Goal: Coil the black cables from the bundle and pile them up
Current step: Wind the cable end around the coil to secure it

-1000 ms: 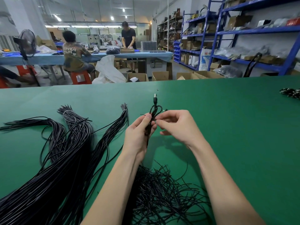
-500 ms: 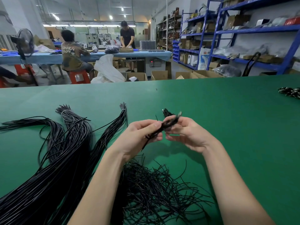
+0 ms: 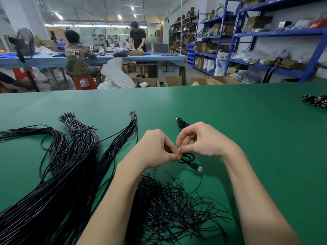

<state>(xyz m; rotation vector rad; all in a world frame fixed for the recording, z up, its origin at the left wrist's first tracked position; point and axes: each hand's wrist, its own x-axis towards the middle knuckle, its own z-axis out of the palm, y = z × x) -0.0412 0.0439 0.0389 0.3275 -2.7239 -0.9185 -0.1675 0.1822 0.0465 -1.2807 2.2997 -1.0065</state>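
Two hands, left and right, share one coiled cable with one USB plug. Three tied bundles lie left, one loose tangle near, one coil beyond, on one green table.

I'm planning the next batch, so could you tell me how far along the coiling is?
Early. One coiled cable already lies beyond the hands. The left hand and right hand are tying another coil. The long bundles remain uncoiled.
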